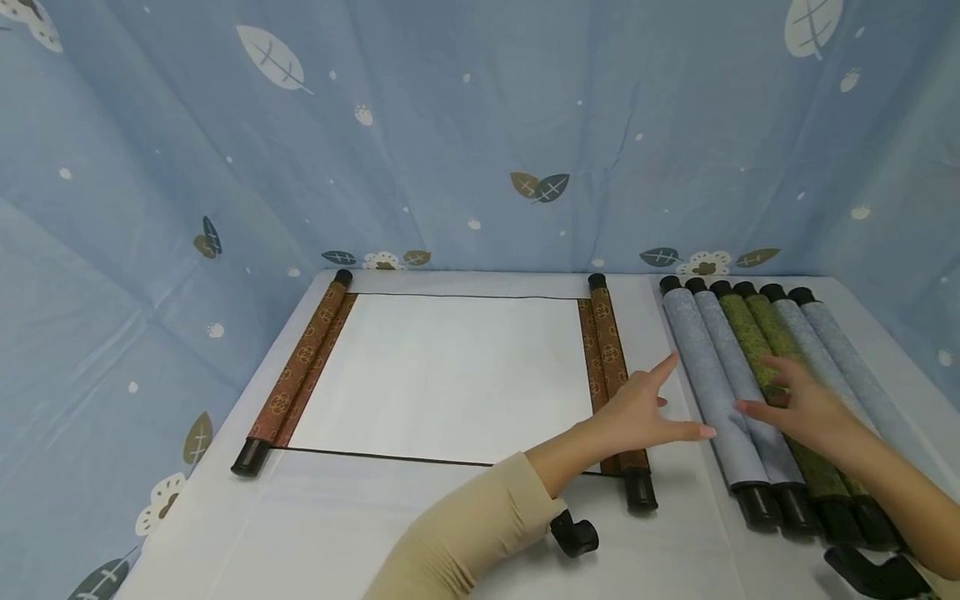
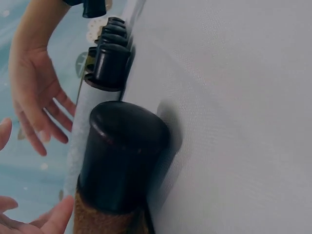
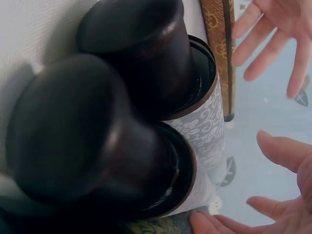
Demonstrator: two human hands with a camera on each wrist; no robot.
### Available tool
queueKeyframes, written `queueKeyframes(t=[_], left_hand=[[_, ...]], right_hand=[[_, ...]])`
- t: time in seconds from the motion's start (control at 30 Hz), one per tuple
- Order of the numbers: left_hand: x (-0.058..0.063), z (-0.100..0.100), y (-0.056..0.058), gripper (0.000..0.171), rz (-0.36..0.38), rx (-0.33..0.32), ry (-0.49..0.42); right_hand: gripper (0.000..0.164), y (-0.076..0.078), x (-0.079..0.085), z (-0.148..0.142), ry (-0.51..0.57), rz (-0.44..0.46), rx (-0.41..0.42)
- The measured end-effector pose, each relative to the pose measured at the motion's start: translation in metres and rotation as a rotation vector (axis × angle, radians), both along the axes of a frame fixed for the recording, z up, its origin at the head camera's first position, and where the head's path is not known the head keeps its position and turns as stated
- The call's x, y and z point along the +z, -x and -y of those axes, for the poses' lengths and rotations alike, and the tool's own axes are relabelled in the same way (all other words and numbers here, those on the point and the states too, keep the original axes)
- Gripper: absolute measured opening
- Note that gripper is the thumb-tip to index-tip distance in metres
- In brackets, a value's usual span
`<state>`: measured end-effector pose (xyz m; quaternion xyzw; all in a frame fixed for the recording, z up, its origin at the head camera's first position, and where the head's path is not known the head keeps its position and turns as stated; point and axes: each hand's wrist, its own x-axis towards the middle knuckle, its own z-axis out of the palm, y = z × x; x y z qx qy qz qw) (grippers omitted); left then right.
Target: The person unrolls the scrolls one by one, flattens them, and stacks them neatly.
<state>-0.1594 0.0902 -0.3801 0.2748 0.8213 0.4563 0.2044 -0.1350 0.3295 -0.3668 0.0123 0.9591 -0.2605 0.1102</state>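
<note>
While two grey scrolls (image 1: pixel 705 367) lie between left hand (image 1: pixel 633 417) and right hand (image 1: pixel 813 412), fingers (image 1: pixel 681 431) spread loosely apart.

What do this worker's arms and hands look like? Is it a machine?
No, a person. The left hand and right hand are both bare, without gloves. A creased beige sleeve covers part of the left arm; a little beige cloth shows on the right. A black fitting sits by the left cuff, another near the right.

Soft diffuse light, dimmer wrist views, blurred black scroll knob (image 3: pixel 92 136)
</note>
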Motion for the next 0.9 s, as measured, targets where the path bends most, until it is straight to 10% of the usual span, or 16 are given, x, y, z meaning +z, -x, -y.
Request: queueKeyframes(t=[0.4,0.9], left_hand=[[-0.014,-0.029,0.017,0.088,0.228,0.088,-0.038],[-0.028,-0.067,0.008,0.089,0.186,0.171,0.110]], right_hand=[[0.093,0.010,0.006,0.003,0.072,0.115,0.001],[0.075,0.023,0.009,-0.011,0.209,0.245,0.058]])
